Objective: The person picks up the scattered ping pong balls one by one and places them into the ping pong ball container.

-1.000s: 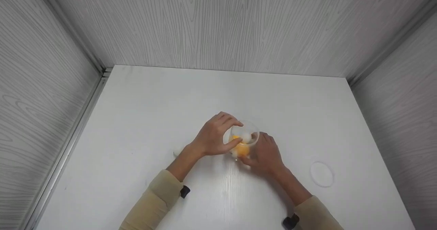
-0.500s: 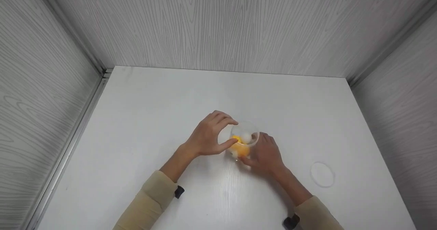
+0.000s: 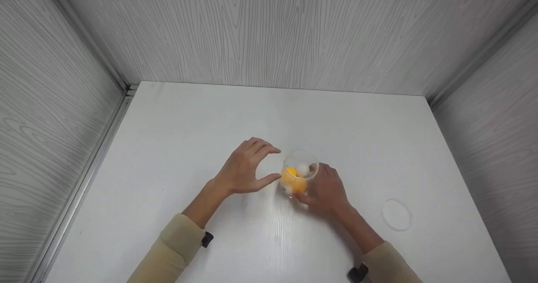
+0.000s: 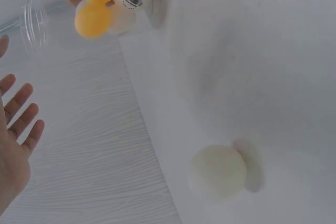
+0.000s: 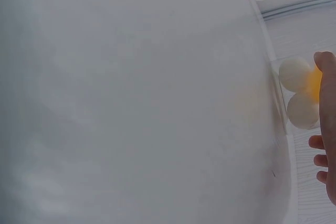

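A clear plastic jar stands at the middle of the table, with orange ping-pong balls and white ping-pong balls inside. My right hand grips the jar from its right side, thumb in front and fingers behind. Just left of the jar is my left hand, thumb and fingers spread apart with nothing between them. In the left wrist view, a loose white ping-pong ball lies on the table; in the head view the left arm hides it.
A thin whitish ring-shaped piece, like a lid, lies on the table to the right of my right forearm. Grey wood-grain panels wall the table at the back and on both sides.
My left hand has drawn away from the jar's mouth toward the left, and its forearm now covers the loose ball glimpsed earlier. The right hand and the jar have stayed in place.
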Demonstrator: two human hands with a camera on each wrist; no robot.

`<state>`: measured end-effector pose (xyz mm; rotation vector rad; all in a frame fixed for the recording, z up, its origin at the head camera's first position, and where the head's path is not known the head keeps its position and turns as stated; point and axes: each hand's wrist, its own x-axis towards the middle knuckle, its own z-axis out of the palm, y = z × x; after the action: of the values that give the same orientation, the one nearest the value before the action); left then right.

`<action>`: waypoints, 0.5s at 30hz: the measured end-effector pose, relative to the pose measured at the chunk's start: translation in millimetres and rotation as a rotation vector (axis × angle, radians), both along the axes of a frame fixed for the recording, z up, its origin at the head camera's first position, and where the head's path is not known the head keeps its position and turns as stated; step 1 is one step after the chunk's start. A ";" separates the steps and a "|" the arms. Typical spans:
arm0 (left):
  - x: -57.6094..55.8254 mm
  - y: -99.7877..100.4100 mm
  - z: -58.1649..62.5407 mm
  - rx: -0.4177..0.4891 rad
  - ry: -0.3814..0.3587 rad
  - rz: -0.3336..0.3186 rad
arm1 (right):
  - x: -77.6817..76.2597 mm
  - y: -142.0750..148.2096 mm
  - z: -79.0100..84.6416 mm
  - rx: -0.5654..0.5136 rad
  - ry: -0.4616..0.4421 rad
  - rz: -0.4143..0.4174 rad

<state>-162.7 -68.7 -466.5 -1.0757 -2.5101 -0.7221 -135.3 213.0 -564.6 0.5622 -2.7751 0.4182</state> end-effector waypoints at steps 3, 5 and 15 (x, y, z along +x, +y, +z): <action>1.2 -6.5 -3.2 -0.009 0.006 0.006 | 0.1 0.7 -0.3 -0.010 0.010 0.012; 2.0 -10.9 -5.5 -0.012 0.010 0.007 | 0.0 0.8 -0.5 -0.008 0.007 0.014; 6.4 -30.9 -13.5 -0.046 -0.005 0.038 | -0.1 1.3 -0.3 0.020 -0.010 0.003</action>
<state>-156.3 -99.6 -480.0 -1.0395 -2.5555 -0.6609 -135.4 214.3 -564.9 0.5706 -2.7913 0.3961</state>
